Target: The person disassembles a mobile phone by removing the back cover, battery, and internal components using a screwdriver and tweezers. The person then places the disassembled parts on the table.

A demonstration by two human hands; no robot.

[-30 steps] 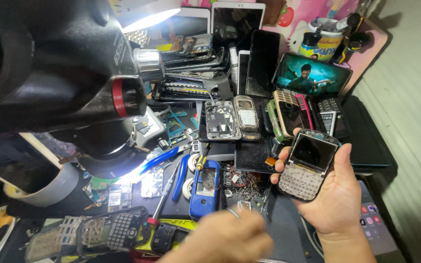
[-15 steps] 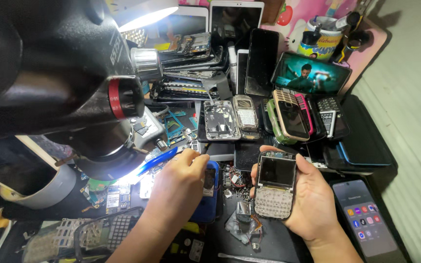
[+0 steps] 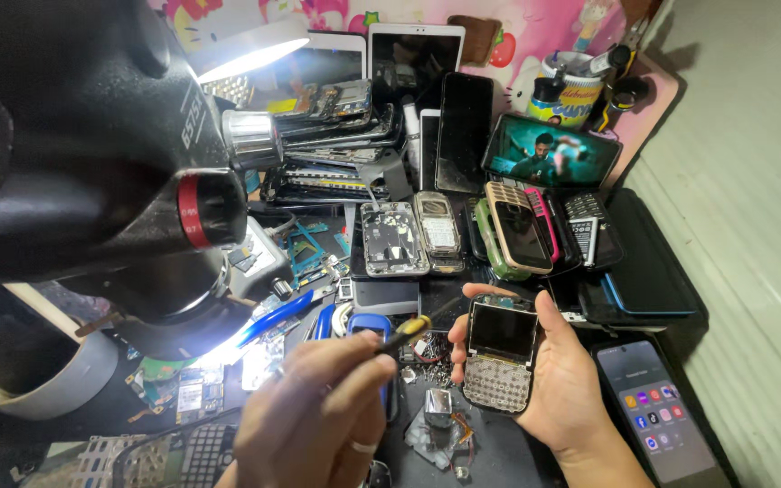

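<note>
My right hand [image 3: 555, 387] holds a small keypad phone [image 3: 501, 354] upright, its dark screen above a grid of light keys. My left hand [image 3: 318, 418], with a ring on one finger, grips a screwdriver [image 3: 409, 333] with a yellow-and-black handle; the tool points up and right toward the phone's top left corner. Both hands hover over a cluttered repair bench. Under the hands lie a blue phone body [image 3: 374, 327] and a small metal part with wires [image 3: 438, 417].
A big black microscope [image 3: 92, 154] with a lit lamp fills the left. Opened phones [image 3: 394, 237] and several old handsets [image 3: 519, 228] lie behind. A phone playing video [image 3: 550, 152] leans at the back; a lit smartphone [image 3: 654, 412] lies at right. Circuit boards [image 3: 193, 394] sit lower left.
My left hand has lifted from the bench with the screwdriver and brought it toward the phone. The right hand kept the phone, moving it down and in toward the middle.
</note>
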